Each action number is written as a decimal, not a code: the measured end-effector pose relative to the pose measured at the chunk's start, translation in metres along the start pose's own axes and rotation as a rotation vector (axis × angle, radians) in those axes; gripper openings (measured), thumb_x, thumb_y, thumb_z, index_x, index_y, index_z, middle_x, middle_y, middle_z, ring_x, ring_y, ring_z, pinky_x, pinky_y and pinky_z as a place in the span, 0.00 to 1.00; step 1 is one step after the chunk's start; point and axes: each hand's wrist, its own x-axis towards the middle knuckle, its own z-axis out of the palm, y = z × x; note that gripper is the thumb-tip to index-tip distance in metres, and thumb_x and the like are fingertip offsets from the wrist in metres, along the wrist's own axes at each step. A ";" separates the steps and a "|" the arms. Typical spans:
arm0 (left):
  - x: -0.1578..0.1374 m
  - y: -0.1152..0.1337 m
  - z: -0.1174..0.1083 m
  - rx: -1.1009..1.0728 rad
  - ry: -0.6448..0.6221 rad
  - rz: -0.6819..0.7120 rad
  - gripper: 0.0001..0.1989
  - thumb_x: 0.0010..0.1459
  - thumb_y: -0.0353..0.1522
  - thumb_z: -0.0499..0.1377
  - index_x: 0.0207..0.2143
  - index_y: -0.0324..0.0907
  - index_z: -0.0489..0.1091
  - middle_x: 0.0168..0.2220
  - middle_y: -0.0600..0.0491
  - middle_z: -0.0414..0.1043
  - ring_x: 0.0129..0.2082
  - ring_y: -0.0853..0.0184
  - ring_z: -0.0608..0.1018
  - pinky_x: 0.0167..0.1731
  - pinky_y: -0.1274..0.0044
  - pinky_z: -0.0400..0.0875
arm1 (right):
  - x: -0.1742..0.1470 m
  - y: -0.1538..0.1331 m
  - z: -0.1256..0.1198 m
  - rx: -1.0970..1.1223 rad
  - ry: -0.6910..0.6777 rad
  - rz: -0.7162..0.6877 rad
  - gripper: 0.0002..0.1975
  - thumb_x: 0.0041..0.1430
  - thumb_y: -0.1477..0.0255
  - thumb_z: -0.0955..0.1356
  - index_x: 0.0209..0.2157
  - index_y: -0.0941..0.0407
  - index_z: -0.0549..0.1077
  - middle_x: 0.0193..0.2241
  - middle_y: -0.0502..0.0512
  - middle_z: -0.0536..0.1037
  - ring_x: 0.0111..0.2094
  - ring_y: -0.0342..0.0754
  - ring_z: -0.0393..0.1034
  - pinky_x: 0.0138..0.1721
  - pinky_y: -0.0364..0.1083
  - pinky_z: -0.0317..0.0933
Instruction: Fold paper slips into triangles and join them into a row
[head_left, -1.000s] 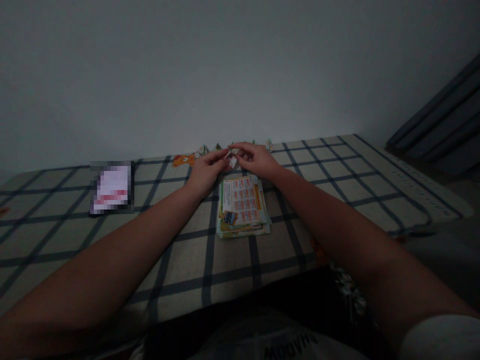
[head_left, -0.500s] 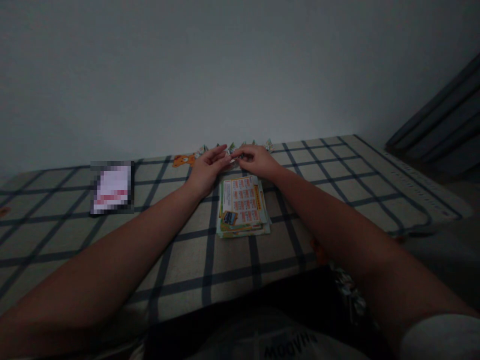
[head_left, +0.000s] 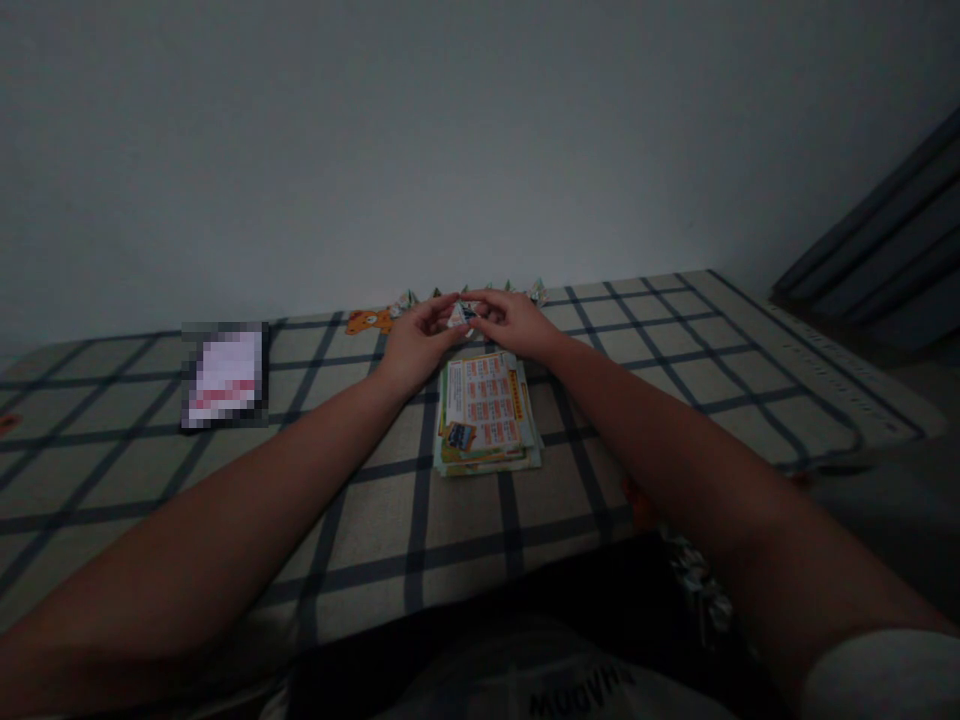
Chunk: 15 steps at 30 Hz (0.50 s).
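Between my two hands is a small folded paper piece (head_left: pixel 463 316), pale and printed, with a triangular shape. My left hand (head_left: pixel 415 340) has its fingers closed on the left side of it. On the other side, my right hand (head_left: pixel 516 321) pinches it with thumb and forefinger. Just below the hands lies a stack of printed paper sheets (head_left: pixel 486 405), the top one covered in small blocks of red and dark text. Behind my hands, folded paper pieces (head_left: pixel 538 292) stand in a row by the wall, partly hidden by my fingers.
A checked cloth (head_left: pixel 360 520) with a printed bear (head_left: pixel 367 321) covers the table. At left lies a blurred-out flat object (head_left: pixel 225 375) with a dark edge. The wall (head_left: pixel 480 150) rises behind the table. More folded paper pieces (head_left: pixel 697 580) lie by my lap.
My hands have drawn around the folded paper piece, which now shows as a triangle facing me. My left fingers have curled in. The paper stack has not moved.
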 end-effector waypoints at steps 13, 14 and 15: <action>-0.006 0.010 0.000 0.149 -0.064 -0.084 0.18 0.54 0.45 0.67 0.36 0.39 0.80 0.32 0.50 0.79 0.30 0.66 0.76 0.32 0.75 0.69 | 0.003 0.002 0.003 0.172 0.094 0.060 0.11 0.58 0.73 0.69 0.44 0.57 0.72 0.35 0.54 0.76 0.35 0.48 0.70 0.38 0.48 0.65; -0.006 0.011 -0.001 0.171 -0.072 -0.082 0.18 0.54 0.46 0.67 0.33 0.39 0.80 0.30 0.50 0.78 0.29 0.67 0.75 0.30 0.75 0.68 | 0.003 0.002 0.003 0.181 0.100 0.061 0.11 0.58 0.73 0.69 0.44 0.57 0.72 0.35 0.54 0.76 0.35 0.48 0.70 0.38 0.48 0.65; -0.007 0.011 -0.001 0.191 -0.076 -0.077 0.18 0.54 0.46 0.66 0.31 0.39 0.79 0.29 0.51 0.78 0.28 0.67 0.75 0.29 0.76 0.66 | 0.003 0.002 0.003 0.185 0.104 0.060 0.11 0.58 0.73 0.69 0.44 0.57 0.71 0.35 0.54 0.75 0.35 0.48 0.70 0.37 0.47 0.65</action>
